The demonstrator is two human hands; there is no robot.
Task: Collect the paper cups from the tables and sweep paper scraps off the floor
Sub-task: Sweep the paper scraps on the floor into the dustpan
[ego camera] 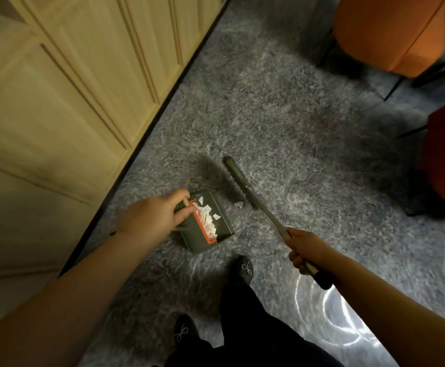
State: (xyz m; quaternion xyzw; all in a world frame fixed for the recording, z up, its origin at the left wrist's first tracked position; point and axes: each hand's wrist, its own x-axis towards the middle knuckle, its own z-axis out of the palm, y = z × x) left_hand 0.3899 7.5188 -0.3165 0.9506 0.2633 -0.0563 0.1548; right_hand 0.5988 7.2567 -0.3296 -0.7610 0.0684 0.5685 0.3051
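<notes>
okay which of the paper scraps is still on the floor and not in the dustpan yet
The lone white scrap on the grey floor, between the dustpan mouth and the broom head. The other scraps already lie inside the pan.

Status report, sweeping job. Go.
Left hand grips dustpan handle, scraps inside. Right hand grips broom. One paper scrap on floor between them. Nothing blocking.
</notes>
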